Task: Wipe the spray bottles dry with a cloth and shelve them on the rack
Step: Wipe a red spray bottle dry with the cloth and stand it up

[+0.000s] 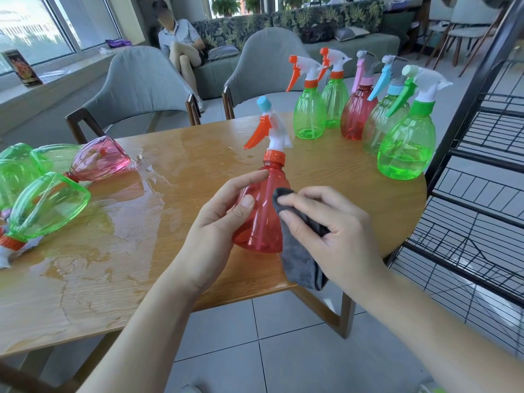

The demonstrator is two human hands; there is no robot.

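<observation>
Grey chairs (136, 86), sofa (326, 38), windows (56, 21) w/ daylight, tiled floor (283, 350).

I am seeing a shiny see-through red plastic bottle (259, 219), a soft fuzzy grey cloth (302, 259), a glossy wet wooden table (119, 268) and a black metal wire rack (479, 222).

Wet wooden table (175, 154) bears five upright bottles (309, 114), toppled bottles (48, 205) left.
</observation>
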